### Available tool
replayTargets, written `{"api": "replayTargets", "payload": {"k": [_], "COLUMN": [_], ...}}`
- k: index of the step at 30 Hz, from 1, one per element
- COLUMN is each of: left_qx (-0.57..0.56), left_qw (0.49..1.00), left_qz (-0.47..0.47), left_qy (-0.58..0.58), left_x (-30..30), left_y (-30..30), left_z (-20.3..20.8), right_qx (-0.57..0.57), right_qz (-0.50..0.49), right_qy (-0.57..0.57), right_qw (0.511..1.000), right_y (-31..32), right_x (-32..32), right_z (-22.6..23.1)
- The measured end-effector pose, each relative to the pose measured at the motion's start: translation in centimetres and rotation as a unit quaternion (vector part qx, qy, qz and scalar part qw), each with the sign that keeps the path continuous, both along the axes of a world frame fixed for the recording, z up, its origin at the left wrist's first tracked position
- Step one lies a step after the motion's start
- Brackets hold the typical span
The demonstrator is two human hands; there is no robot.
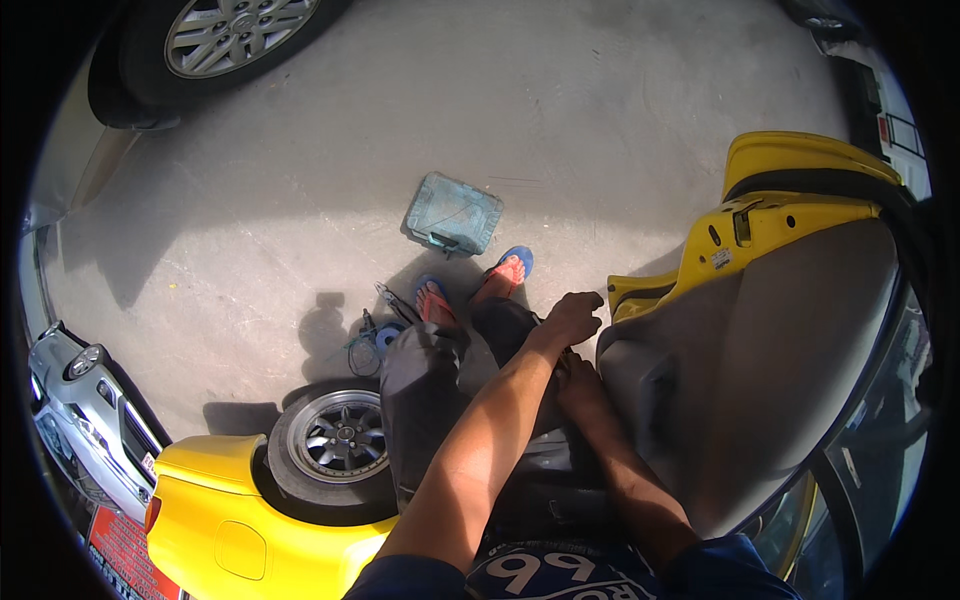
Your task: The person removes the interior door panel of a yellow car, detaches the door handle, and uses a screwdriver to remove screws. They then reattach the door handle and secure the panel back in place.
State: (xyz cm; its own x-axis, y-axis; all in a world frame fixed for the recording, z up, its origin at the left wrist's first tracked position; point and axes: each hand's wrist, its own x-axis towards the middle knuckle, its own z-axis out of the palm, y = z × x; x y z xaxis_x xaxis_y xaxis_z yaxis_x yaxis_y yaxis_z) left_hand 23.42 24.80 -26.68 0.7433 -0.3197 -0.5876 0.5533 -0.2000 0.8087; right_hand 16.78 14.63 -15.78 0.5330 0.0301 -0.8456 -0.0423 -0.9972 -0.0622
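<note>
My left hand (pixel 574 318) is beyond my right, its fingers curled, close to the edge of an open yellow car door (pixel 716 232). My right hand (pixel 580 388) is closed just below it, beside the door's grey inner panel (pixel 800 330). Between the hands shows a small dark bit that I cannot make out. What either hand holds, if anything, is hidden by the fingers. Both hands are above my lap and dark trousers (pixel 425 375), with the left forearm crossing over from the lower edge.
A worn teal tool case (pixel 455 212) lies on the concrete floor beyond my sandalled feet. Pliers (pixel 397 302), a cable coil (pixel 364 354) and a blue roll (pixel 388 337) lie left of my feet. Nearer is the yellow car's wheel (pixel 340 437). Other vehicles stand around.
</note>
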Motion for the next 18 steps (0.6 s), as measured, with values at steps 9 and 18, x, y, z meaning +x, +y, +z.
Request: {"api": "replayTargets", "payload": {"k": [9, 18], "left_qx": [-0.108, -0.15], "left_qw": [0.988, 0.974], "left_qz": [-0.104, -0.168], "left_qy": [-0.046, -0.023], "left_x": [1.7, 2.6], "left_y": [1.2, 2.0], "left_z": [-3.7, -2.7], "right_qx": [0.108, -0.003], "right_qz": [0.18, 0.18], "right_qy": [-0.109, 0.003], "right_qw": [0.972, 0.984], "right_y": [3.7, 12.8], "right_x": [1.0, -4.2], "right_z": [-4.8, 0.0]}}
